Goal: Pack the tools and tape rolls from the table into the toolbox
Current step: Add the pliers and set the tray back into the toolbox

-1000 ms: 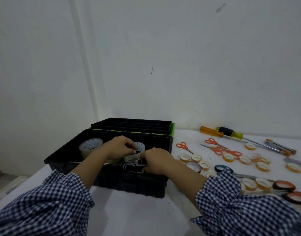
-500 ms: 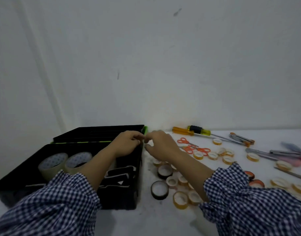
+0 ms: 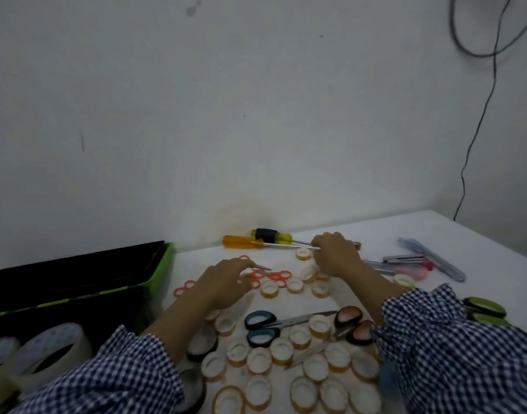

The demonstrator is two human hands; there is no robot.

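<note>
Orange-handled scissors [image 3: 275, 276] lie mid-frame under the left hand [image 3: 226, 283], fingers curled down over them, grip unclear; right hand [image 3: 335, 252] closes on the screwdriver shaft [image 3: 289, 246] by the wall; toolbox [image 3: 77, 282] sits open at lower left, tape rolls [image 3: 257, 360] scattered below.

The toolbox [image 3: 77, 282] stands at the table's [image 3: 480, 243] left end with two large tape rolls [image 3: 44, 354] inside, small tape rolls [image 3: 286, 354] and scissors [image 3: 274, 324] lie to its right, two screwdrivers [image 3: 256, 239] lie behind them along the wall, and more tools [image 3: 417, 261] lie far right
</note>
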